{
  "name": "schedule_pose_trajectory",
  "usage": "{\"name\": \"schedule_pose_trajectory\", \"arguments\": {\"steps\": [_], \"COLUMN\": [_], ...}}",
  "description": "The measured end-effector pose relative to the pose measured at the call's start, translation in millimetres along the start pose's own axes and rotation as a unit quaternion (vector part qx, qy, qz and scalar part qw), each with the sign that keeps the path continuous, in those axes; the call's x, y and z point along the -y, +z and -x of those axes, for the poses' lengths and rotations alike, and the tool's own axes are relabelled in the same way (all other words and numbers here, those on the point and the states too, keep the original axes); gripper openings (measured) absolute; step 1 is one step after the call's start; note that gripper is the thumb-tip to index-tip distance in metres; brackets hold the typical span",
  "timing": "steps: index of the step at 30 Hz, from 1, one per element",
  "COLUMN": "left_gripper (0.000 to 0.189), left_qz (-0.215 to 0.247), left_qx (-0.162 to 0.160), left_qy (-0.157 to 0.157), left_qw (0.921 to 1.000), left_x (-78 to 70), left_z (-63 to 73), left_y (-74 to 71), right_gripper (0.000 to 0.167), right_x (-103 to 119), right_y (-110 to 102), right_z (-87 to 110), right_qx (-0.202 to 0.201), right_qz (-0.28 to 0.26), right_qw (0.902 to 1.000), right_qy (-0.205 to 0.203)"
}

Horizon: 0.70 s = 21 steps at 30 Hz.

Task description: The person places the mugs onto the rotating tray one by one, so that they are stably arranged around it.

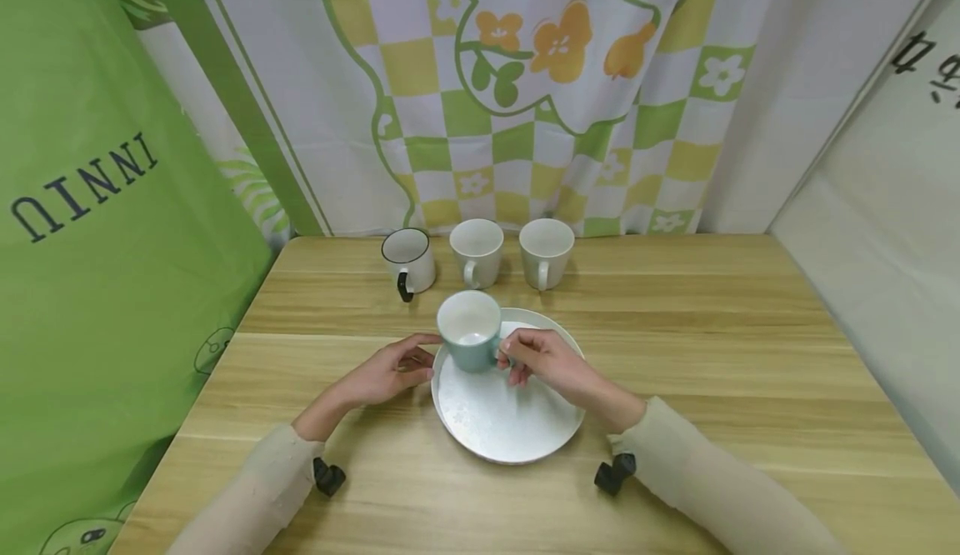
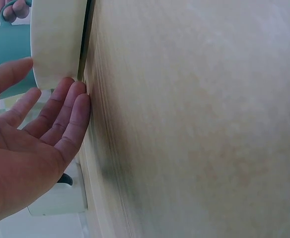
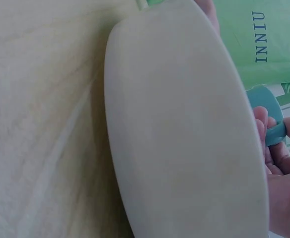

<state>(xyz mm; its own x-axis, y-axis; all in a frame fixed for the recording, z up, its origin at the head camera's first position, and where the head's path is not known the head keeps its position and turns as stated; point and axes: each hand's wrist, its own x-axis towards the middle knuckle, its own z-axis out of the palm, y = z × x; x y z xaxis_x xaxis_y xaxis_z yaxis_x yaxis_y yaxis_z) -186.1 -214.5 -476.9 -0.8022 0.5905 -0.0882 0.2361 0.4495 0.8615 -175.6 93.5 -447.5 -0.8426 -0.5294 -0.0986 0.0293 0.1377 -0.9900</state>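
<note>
A teal mug (image 1: 470, 357), white inside, is upright over the left back part of a round white tray (image 1: 510, 426). Whether its base touches the tray I cannot tell. My right hand (image 1: 551, 365) pinches the mug's handle (image 3: 276, 134) between thumb and fingers. At the tray's left edge is my left hand (image 1: 381, 374), its fingers loosely bent and the fingertips (image 2: 79, 106) against the tray's outer wall (image 2: 58, 47). It grips nothing, and its thumb points toward the mug.
Behind the tray stand a white mug with a black rim and handle (image 1: 409, 265) and two plain white mugs, one in the middle (image 1: 480, 257) and one on the right (image 1: 547, 257). A patterned curtain (image 1: 525, 122) hangs along the wooden table's (image 1: 720, 355) back edge.
</note>
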Motion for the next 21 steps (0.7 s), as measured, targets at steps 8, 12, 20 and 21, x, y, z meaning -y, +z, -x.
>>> {"name": "schedule_pose_trajectory", "arguments": {"steps": [8, 12, 20, 21], "left_gripper": [0.053, 0.053, 0.053, 0.053], "left_qz": [0.001, 0.007, 0.005, 0.004], "left_qx": [0.0, 0.004, 0.008, 0.008], "left_qy": [-0.008, -0.01, -0.014, -0.014], "left_qw": [1.0, 0.9999, 0.9999, 0.9999], "left_x": [-1.5, -2.4, -3.5, -3.7], "left_z": [0.7, 1.0, 1.5, 1.5], "left_y": [-0.1, 0.1, -0.3, -0.3], "right_gripper": [0.032, 0.032, 0.03, 0.03], "right_x": [5, 6, 6, 6], "right_y": [-4, -7, -22, -24], "right_z": [-1.1, -2.3, -7.6, -8.8], "right_qx": [-0.018, -0.021, -0.022, -0.019], "right_qz": [0.0, 0.004, 0.044, 0.051], "right_qw": [0.9997, 0.9995, 0.9988, 0.9985], "right_qy": [0.019, 0.024, 0.006, 0.001]}}
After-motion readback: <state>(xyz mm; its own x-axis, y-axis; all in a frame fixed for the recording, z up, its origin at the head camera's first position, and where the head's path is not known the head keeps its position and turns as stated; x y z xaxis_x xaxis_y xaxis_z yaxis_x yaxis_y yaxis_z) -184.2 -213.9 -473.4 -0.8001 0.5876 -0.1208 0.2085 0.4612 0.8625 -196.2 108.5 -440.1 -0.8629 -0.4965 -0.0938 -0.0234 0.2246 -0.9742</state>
